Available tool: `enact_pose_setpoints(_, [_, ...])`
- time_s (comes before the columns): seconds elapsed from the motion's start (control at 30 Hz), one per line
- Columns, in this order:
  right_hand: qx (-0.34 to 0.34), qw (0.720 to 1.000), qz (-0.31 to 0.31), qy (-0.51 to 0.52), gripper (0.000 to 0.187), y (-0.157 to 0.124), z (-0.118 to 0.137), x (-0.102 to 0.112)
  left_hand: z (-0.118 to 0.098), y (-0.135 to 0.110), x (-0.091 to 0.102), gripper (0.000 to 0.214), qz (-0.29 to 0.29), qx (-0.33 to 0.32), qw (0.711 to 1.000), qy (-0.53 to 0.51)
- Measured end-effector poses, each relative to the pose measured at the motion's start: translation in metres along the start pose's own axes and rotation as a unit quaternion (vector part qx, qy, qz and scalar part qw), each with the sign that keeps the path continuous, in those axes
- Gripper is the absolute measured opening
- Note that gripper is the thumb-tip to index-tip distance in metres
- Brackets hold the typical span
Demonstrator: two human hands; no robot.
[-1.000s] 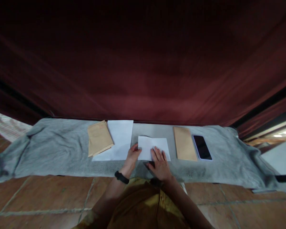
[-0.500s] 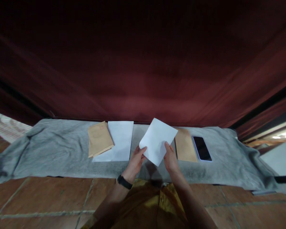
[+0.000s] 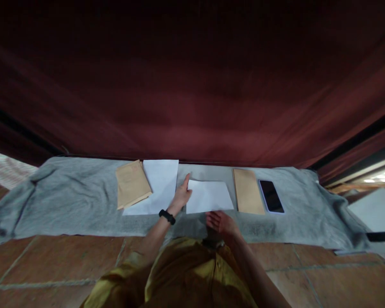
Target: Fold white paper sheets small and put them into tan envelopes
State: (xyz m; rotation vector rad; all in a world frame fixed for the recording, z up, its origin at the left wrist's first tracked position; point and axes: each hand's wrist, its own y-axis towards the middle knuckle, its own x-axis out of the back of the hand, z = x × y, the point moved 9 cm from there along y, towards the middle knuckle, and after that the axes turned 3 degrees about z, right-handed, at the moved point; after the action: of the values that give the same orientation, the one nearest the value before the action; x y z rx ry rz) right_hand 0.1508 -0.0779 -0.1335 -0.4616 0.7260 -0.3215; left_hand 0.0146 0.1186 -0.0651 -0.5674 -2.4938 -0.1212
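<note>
A white sheet of paper (image 3: 210, 196) lies in front of me on a grey cloth, its long side toward me; I cannot tell whether it is folded. My left hand (image 3: 181, 196), with a black wristband, rests on edge against the paper's left side, index finger stretched away from me. At the paper's near edge is my right hand (image 3: 223, 223), its fingers loosely bent and slightly apart, its thumb hidden. To the right of the paper lies a brown envelope stack (image 3: 249, 192). On the left, brown envelopes (image 3: 133, 185) partly cover larger white paper (image 3: 162, 184).
A phone (image 3: 271, 196) lies face up right of the envelope stack. The grey cloth (image 3: 73, 196) covers a narrow surface, rumpled at both ends. Dark red fabric (image 3: 192, 107) rises behind it. Tiled floor (image 3: 57, 261) shows below the near edge.
The white sheet has come down from a tilted hold between both hands and turned lengthwise. My left hand has shifted to its left side; my right hand has moved from its right side to the near edge.
</note>
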Motion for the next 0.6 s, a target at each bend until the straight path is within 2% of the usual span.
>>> enact_pose_setpoints(0.07, [-0.045, 0.998, 0.044, -0.023, 0.038, -0.012, -0.011, -0.005, -0.005, 0.004, -0.007, 0.082, 0.039, -0.009, 0.996, 0.082])
enact_pose_setpoints(0.13, [-0.042, 0.995, 0.068, -0.066, 0.048, -0.020, -0.009, -0.008, -0.010, 0.003, -0.012, 0.082, 0.055, -0.024, 0.988, 0.143])
enact_pose_setpoints(0.23, [0.054, 0.983, 0.045, -0.168, 0.052, -0.014, 0.018, -0.008, -0.017, -0.006, -0.015, 0.076, 0.018, -0.038, 0.969, 0.242])
enact_pose_setpoints(0.33, [0.167, 0.954, -0.011, -0.248, 0.045, 0.005, 0.053, -0.007, -0.030, -0.021, -0.026, 0.064, -0.044, -0.074, 0.943, 0.321])
enact_pose_setpoints(0.37, [0.223, 0.923, -0.031, -0.312, 0.043, 0.010, 0.066, -0.011, -0.034, -0.025, -0.035, 0.060, -0.048, -0.090, 0.939, 0.329])
enact_pose_setpoints(0.43, [0.312, 0.836, -0.058, -0.447, 0.045, 0.018, 0.083, -0.025, -0.038, -0.033, -0.058, 0.055, -0.022, -0.118, 0.938, 0.324])
enact_pose_setpoints(0.47, [0.335, 0.790, -0.063, -0.510, 0.048, 0.023, 0.086, -0.033, -0.038, -0.035, -0.070, 0.055, -0.003, -0.126, 0.938, 0.322])
enact_pose_setpoints(0.53, [0.353, 0.702, -0.060, -0.615, 0.049, 0.032, 0.082, -0.046, -0.036, -0.039, -0.088, 0.056, 0.029, -0.133, 0.938, 0.319])
enact_pose_setpoints(0.6, [0.355, 0.627, -0.059, -0.691, 0.049, 0.038, 0.075, -0.053, -0.033, -0.041, -0.097, 0.059, 0.042, -0.136, 0.938, 0.315])
